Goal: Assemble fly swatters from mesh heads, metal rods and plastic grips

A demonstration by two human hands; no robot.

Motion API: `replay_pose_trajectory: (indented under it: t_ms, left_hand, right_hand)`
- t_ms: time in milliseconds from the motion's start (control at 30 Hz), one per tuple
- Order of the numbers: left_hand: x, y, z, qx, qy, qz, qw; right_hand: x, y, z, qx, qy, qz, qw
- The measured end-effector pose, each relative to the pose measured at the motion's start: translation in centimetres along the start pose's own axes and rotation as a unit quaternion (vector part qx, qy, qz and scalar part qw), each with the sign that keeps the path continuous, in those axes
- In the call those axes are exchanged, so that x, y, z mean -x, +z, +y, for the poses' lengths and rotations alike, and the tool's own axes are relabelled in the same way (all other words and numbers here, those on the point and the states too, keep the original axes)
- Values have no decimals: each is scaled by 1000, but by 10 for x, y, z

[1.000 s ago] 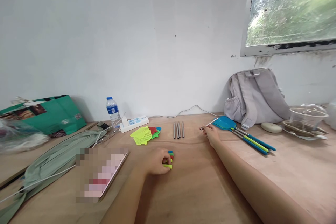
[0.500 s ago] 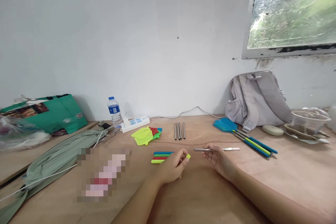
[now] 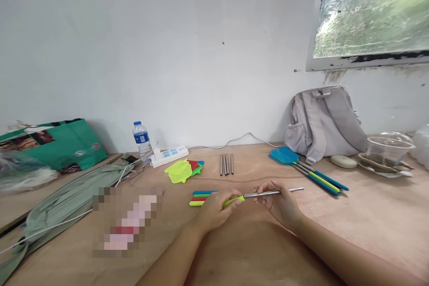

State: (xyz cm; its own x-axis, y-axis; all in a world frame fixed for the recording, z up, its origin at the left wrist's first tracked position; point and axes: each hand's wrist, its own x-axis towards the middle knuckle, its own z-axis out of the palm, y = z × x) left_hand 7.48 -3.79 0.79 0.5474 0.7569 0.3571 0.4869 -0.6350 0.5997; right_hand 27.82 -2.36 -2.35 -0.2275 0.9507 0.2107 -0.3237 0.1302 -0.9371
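My left hand (image 3: 217, 209) is closed round a yellow-green fly swatter handle (image 3: 234, 200). The fingers of my right hand (image 3: 278, 201) grip a thin metal rod (image 3: 264, 194), whose left end meets the tip of that handle. Its narrow right end sticks out past my right hand. Beside and partly behind my left hand lie several coloured handles (image 3: 198, 198). Farther back are several metal tubes (image 3: 226, 164) in a row, and left of them a pile of fly swatter heads (image 3: 181, 170) in yellow-green, red, green and blue.
Fly swatters (image 3: 310, 170) with blue heads lie at the right, before a grey backpack (image 3: 328, 120). A power strip (image 3: 169, 155) and water bottle (image 3: 142, 138) stand back left. A green bag (image 3: 77, 143), grey cloth (image 3: 67, 199) and plastic bowl (image 3: 390, 149) flank the table (image 3: 254, 250).
The handle and the metal rod were apart; now their ends meet. My right hand has turned slightly, and more of the handle shows in my left hand. The view has shifted a little.
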Motion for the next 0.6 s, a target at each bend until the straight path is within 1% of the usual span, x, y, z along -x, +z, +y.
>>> replay_pose_trajectory:
  t_ms: [100,167,233,333,400,500,600]
  left_hand:
    - [-1,-1,-1,8,12,16,1000]
    - [-1,-1,-2,7,16,26,1000]
    - [-2,0,-2,2,13,36,999]
    - [-1,6,3,2,17,43,999]
    - [-1,13,8,11,30,50,998]
    - [-2,21,13,21,49,77,996]
    - [-3,27,15,8,59,100,993]
  right_hand:
    - [-1,-1,1,7,14,7,1000]
    - [-2,1,1,3,24,0,1000]
    - [-2,4,2,-4,36,-29,999]
    - [0,12,6,31,74,-106,991]
    - [1,18,11,54,75,-123,988]
    - [3,24,21,32,44,-76,996]
    - [4,29,25,15,45,-27,999]
